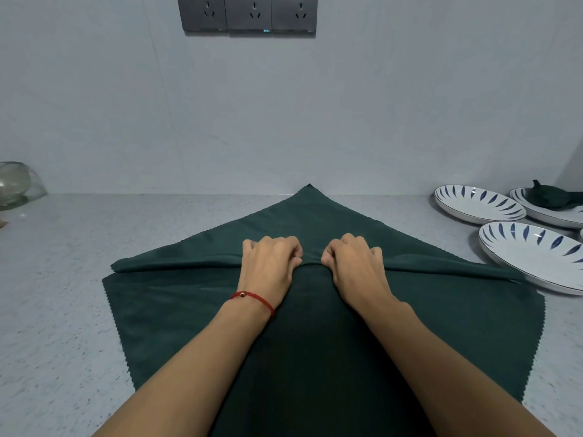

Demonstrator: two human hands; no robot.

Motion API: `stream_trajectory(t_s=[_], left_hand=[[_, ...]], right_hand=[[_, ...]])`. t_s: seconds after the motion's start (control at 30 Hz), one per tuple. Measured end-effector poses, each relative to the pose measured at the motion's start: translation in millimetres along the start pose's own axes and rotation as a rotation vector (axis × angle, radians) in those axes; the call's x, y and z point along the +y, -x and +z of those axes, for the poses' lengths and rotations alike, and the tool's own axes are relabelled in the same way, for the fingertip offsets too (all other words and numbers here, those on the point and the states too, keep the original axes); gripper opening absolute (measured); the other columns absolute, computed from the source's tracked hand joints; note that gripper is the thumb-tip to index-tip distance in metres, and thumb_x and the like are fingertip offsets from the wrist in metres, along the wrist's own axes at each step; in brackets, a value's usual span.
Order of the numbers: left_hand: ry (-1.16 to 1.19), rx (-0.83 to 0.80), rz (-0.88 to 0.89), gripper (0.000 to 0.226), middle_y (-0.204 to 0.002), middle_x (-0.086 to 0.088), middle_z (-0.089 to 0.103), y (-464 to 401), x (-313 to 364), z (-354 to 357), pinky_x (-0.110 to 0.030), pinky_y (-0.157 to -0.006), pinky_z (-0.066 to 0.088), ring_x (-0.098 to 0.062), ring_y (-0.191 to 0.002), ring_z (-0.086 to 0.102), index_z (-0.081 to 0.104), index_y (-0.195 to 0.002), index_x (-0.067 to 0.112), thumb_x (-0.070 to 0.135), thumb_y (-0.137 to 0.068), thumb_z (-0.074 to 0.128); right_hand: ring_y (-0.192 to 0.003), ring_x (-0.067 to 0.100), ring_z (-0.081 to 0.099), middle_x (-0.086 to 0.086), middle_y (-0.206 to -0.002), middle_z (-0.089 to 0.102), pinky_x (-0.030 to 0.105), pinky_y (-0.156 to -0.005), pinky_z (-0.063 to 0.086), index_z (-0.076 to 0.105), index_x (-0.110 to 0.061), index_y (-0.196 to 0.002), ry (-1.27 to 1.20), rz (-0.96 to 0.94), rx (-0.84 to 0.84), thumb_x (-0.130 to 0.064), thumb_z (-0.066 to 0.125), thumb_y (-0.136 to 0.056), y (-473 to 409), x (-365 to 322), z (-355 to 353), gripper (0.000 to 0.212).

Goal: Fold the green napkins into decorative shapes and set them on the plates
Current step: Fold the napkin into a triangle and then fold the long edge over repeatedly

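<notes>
The green napkin (315, 326) lies spread on the worktop (63, 279). The left hand (268, 263) and right hand (356, 263) each pinch its middle fold. Plates (479, 203) sit far right. No writing is readable.

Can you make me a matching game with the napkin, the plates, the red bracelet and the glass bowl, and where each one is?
Things:
1. big green napkin
2. red bracelet
3. glass bowl
4. folded green napkin

Places:
A. far left of the counter, by the wall
B. on a plate at the far right
C. spread on the counter, pinched by the left hand and right hand
D. around the left wrist

Pairs: 1-C, 2-D, 3-A, 4-B
</notes>
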State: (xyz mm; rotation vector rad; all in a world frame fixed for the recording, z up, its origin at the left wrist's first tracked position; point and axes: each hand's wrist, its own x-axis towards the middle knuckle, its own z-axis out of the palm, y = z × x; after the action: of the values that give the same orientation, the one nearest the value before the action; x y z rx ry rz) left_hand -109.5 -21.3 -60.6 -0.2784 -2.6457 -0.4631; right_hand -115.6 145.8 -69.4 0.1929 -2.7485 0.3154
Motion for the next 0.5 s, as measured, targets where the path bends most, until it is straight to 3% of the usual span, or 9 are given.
stream_trajectory(t_s=[0.13,0.27,0.4,0.5], left_hand=[[-0.012,-0.038,-0.022,0.013,-0.095,0.009,0.063,-0.4,-0.5,0.6,-0.035,-0.083,0.032,-0.017,-0.097,0.053,0.065,-0.091,0.028,0.024,-0.098,0.055],[-0.071,-0.071,-0.053,0.022,-0.099,0.010,0.051,-5.8,2.3,6.6,-0.035,-0.085,0.032,-0.017,-0.103,0.046,0.052,-0.082,0.032,0.014,-0.096,0.051],[-0.167,-0.058,-0.062,0.021,-0.107,0.007,0.046,-7.8,3.1,12.3,-0.035,-0.086,0.027,-0.019,-0.109,0.040,0.059,-0.098,0.034,0.014,-0.095,0.052],[-0.214,-0.003,-0.030,0.021,-0.100,0.007,0.052,-6.9,5.3,14.3,-0.036,-0.084,0.026,-0.020,-0.101,0.045,0.060,-0.098,0.030,0.012,-0.096,0.049]], right_hand=[[-0.084,0.015,0.044,-0.009,-0.087,0.048,0.035,-0.073,0.018,0.055,-0.031,-0.085,0.069,0.043,0.036,-0.015,0.052,-0.097,1.0,-3.0,3.4,0.020],[-0.087,0.014,0.049,-0.012,-0.091,0.053,0.036,-0.081,0.023,0.054,-0.033,-0.094,0.020,-0.021,0.077,-0.038,0.051,-0.102,6.6,1.2,-4.3,0.010],[-0.089,0.014,0.050,-0.011,-0.092,0.053,0.036,-0.085,0.029,0.057,-0.033,-0.091,-0.037,-0.040,0.077,-0.036,0.053,-0.101,8.3,2.0,-6.2,0.012],[-0.095,0.014,0.046,-0.011,-0.097,0.049,0.034,-0.083,0.031,0.060,-0.031,-0.090,-0.040,-0.020,0.060,-0.035,0.051,-0.102,4.6,0.9,-5.7,0.015]])
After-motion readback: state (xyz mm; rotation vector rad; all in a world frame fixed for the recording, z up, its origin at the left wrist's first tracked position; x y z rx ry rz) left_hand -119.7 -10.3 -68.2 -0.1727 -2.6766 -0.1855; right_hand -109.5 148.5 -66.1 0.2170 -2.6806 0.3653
